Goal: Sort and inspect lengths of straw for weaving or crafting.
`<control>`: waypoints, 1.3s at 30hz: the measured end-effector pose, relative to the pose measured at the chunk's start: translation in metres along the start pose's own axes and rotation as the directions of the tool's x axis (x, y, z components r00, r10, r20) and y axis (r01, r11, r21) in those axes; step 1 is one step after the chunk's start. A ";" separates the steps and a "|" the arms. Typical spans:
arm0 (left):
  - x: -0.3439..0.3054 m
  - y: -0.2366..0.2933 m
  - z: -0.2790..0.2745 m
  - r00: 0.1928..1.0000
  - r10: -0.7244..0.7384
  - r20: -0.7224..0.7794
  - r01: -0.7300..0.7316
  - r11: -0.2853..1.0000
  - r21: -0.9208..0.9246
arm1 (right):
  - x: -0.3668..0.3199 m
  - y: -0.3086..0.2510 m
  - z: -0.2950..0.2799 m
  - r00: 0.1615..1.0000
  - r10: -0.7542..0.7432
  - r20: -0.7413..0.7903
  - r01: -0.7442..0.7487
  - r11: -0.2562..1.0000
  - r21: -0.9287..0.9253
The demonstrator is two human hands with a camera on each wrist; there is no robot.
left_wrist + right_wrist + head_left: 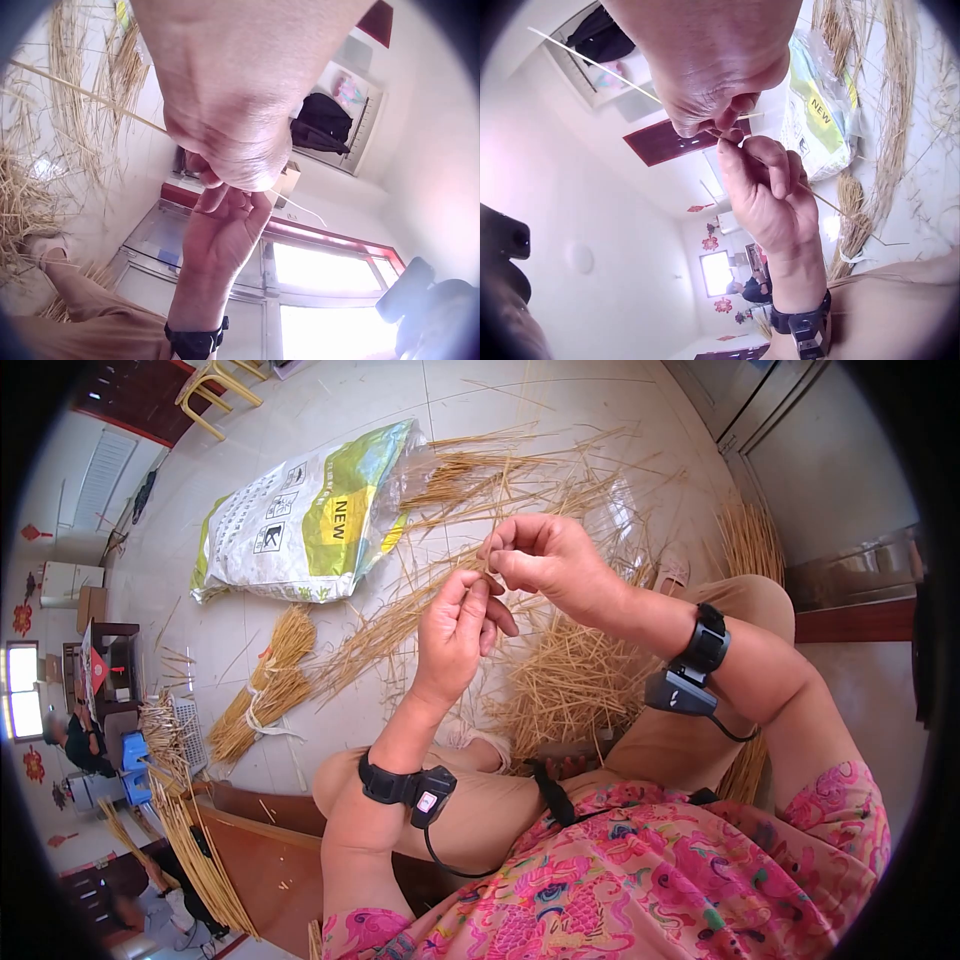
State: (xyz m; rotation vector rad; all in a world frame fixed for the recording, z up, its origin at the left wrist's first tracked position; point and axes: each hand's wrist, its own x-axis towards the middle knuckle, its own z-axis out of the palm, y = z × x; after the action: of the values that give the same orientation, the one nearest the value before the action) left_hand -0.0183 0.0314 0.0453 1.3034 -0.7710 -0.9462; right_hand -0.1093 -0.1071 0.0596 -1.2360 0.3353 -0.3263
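Observation:
Fingertip to fingertip, my left hand [452,640] and right hand [550,560] are raised over the floor in front of my lap. Between them they pinch a thin straw stalk [592,64], best seen in the right wrist view, where one length sticks out past the right hand. Another thin length runs out behind the left hand's fingers and bends near its tip. In the left wrist view the stalk [90,95] extends sideways from the nearer hand. The fingers hide the spot where the hands meet on it.
Loose straw [570,680] lies heaped by my feet. Beyond my hands lies a white and green plastic sack [290,520] with straw at its mouth. A tied straw bundle [262,685] rests to the left, near a brown wooden surface [265,860]. Other people are at far left.

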 end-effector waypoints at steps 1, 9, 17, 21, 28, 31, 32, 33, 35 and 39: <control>0.000 0.000 0.000 1.000 0.000 -0.008 0.000 1.000 0.008 | 0.000 -0.002 0.000 1.000 -0.018 -0.024 0.018 1.000 -0.019; 0.001 -0.004 0.001 0.997 0.032 -0.070 -0.024 0.994 0.103 | 0.000 -0.006 0.001 0.996 -0.077 -0.054 0.072 0.994 -0.086; 0.001 -0.004 0.002 0.988 0.064 -0.138 -0.043 0.988 0.148 | 0.003 0.007 -0.004 0.999 -0.033 -0.026 0.028 0.984 -0.177; 0.002 -0.006 0.000 0.986 0.105 -0.131 -0.078 0.977 0.198 | 0.001 0.003 0.003 0.993 -0.098 -0.067 0.094 0.994 -0.058; 0.001 -0.009 0.002 0.977 0.151 -0.153 -0.087 0.929 0.360 | 0.000 -0.002 0.001 0.995 -0.068 -0.077 0.059 0.992 -0.109; 0.001 -0.006 0.002 0.979 0.140 -0.150 -0.076 0.928 0.366 | 0.000 -0.004 -0.002 0.997 -0.036 -0.074 0.027 0.992 -0.123; 0.001 -0.007 0.003 0.979 0.138 -0.151 -0.076 0.932 0.355 | 0.001 -0.003 -0.002 0.997 -0.040 -0.068 0.033 0.994 -0.108; 0.001 -0.007 0.003 0.979 0.136 -0.153 -0.076 0.936 0.344 | 0.001 0.000 -0.003 0.997 -0.045 -0.062 0.039 0.995 -0.093; 0.001 -0.007 0.003 0.982 0.110 -0.155 -0.062 0.956 0.287 | 0.002 0.001 -0.002 0.997 -0.047 -0.054 0.042 0.996 -0.078; 0.001 -0.007 0.002 0.983 0.106 -0.148 -0.065 0.964 0.257 | -0.001 -0.004 0.000 0.998 -0.024 -0.064 0.018 0.996 -0.090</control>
State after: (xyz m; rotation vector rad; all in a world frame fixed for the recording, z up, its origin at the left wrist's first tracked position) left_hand -0.0208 0.0291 0.0384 1.5343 -0.8340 -0.6797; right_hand -0.1104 -0.1079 0.0639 -1.3193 0.3960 -0.3736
